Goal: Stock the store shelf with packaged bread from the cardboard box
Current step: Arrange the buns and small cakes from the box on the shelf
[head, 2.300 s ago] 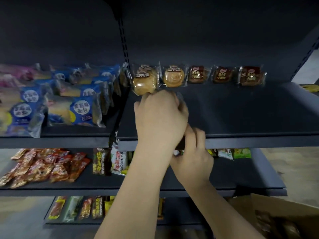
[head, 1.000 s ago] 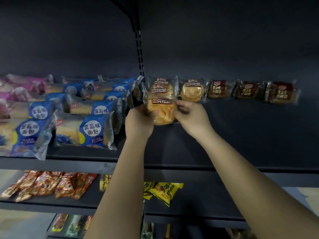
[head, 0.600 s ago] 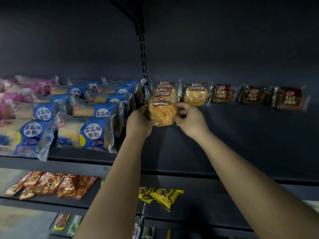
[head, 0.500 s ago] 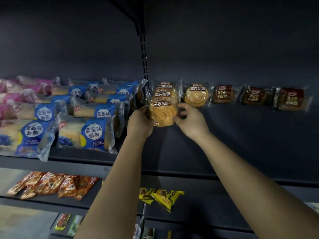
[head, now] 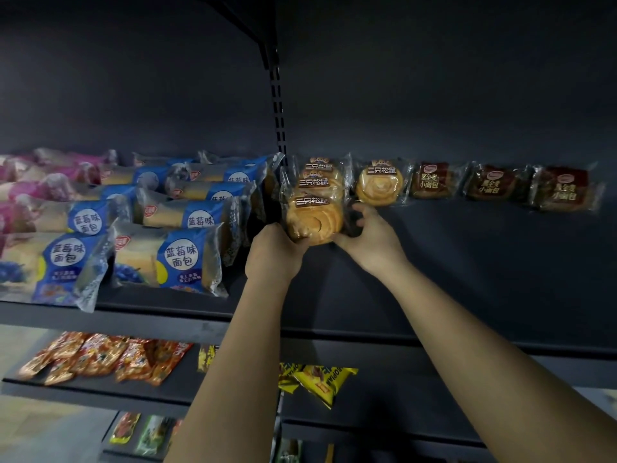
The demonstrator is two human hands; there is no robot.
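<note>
A round golden swirl bread in a clear wrapper [head: 314,220] stands at the front of a short row of the same breads at the left end of the dark shelf [head: 467,279]. My left hand [head: 273,252] grips its lower left edge. My right hand [head: 370,235] pinches the wrapper at its right side. Two more packs of this bread [head: 317,177] stand right behind it, and another one [head: 379,187] leans against the back wall to the right. The cardboard box is out of view.
Three dark brown bread packs [head: 494,185] line the back wall on the right. Blue-labelled bread packs [head: 173,259] and pink ones [head: 36,182] fill the shelf to the left. Red snack packs [head: 103,357] and yellow packets [head: 320,382] lie on the lower shelf.
Both hands came up from below with the swirl bread and set it in front of the row. Over the last half second they have barely moved.
</note>
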